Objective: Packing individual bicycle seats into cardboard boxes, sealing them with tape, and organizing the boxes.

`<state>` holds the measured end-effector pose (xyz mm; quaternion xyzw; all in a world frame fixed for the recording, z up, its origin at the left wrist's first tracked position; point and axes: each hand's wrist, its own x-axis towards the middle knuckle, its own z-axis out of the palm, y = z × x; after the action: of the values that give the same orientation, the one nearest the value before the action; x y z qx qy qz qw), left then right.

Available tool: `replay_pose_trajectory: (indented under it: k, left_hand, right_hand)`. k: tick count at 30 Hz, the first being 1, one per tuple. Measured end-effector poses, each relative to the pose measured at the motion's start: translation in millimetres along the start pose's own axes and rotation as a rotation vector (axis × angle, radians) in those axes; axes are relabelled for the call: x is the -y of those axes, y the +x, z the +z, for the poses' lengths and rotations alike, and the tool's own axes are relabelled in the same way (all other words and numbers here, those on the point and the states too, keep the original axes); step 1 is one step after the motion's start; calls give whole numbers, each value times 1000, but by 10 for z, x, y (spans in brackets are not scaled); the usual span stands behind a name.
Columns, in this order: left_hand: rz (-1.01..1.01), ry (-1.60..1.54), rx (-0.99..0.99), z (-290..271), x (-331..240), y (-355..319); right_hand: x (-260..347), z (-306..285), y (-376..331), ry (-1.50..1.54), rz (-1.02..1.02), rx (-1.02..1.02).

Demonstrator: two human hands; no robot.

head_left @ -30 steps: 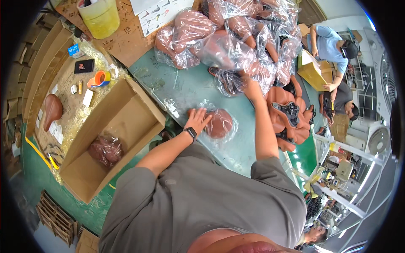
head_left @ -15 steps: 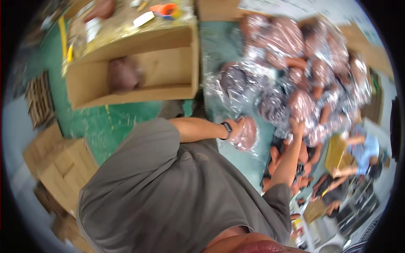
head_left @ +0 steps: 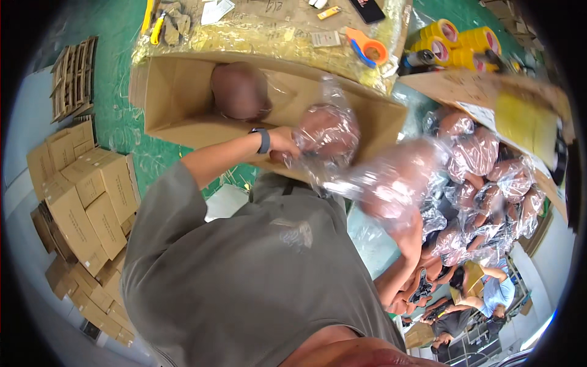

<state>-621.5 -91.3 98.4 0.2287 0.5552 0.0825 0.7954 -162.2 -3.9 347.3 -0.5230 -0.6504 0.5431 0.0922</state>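
Clenched now in the head view, left hand (head_left: 282, 142) around one bagged brown mannequin head (head_left: 327, 131), right hand (head_left: 408, 227) lifting another (head_left: 394, 177), both swung off the green table toward the open carton (head_left: 183, 92).

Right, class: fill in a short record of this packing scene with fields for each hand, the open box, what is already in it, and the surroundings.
left hand: holds a brown head-shaped item in a clear bag, over the box
right hand: mostly hidden behind a second bagged item, blurred, which it lifts
open cardboard box: lying open ahead of the person
inside box: one brown bagged item
surroundings: pile of bagged items to the right; stacked flat cartons to the left; yellow tape rolls
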Motion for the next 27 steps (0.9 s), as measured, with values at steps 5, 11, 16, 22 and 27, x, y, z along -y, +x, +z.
replay_pose_trajectory:
  k: [5, 11, 16, 22, 27]
  left_hand:
    - [-209, 350, -291, -1588, 1658, 1429]
    - [-251, -91, -483, -2026, 2660, 1851]
    - [236, 928, -457, -1731, 1801, 1882]
    - [286, 194, -468, -1616, 970, 434]
    - [758, 202, -509, 263, -836, -317]
  right_hand:
    - [133, 2045, 2474, -906, -182, 278]
    - [-191, 3830, 3973, -1025, -254, 698]
    - [-967, 3644, 3852, -684, 37, 452]
    - [207, 1412, 1853, -429, -207, -764]
    - [-2874, 258, 877, -111, 712, -1324]
